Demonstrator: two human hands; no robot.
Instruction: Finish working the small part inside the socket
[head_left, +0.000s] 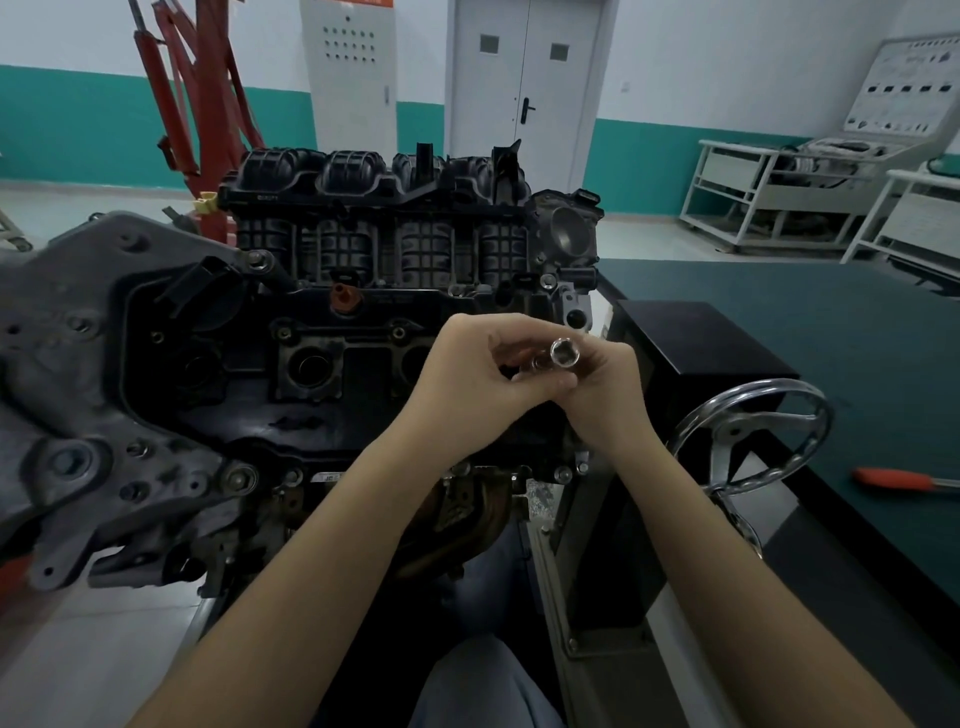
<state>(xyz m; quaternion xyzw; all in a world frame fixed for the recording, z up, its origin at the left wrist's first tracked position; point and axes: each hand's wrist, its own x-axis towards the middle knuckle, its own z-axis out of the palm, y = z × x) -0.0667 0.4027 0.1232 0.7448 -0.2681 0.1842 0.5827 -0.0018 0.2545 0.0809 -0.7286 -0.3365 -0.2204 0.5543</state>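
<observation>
Socket (562, 354), chrome, sits between both hands above the right end of the engine (332, 332), open end facing the camera. Head view only.

Left hand (483, 379): fingers curled round the shaft behind the socket, thumb tucked underneath. Right hand (605, 395): fingers wrapped round the socket end from the right, clamped on it. The two hands touch each other at the knuckles. What the shaft belongs to (extension or ratchet) is hidden by the fingers, cannot tell.

Engine: black valve cover (322, 374) faces up, with open round wells in it. Black ribbed intake manifold (384, 218) behind, throttle body (569, 234) at its right end. Grey timing cover (78, 364) on the left. Orange cap (344, 299) near the cover's top edge.

Progress, judged: tool is being put together or taken apart in the air, socket not on any bolt. Several bolts visible along the cover edge look seated. No loose bolts or removed parts in sight, so the engine work looks barely started or already closed up; cannot tell which.

Around: chrome handwheel (748, 441) of the stand to the right, dark green bench (831, 332) beyond it with an orange-handled tool (893, 478) lying well apart from the hands. Red hoist (202, 93) at back left, grey double door (524, 88) behind.
</observation>
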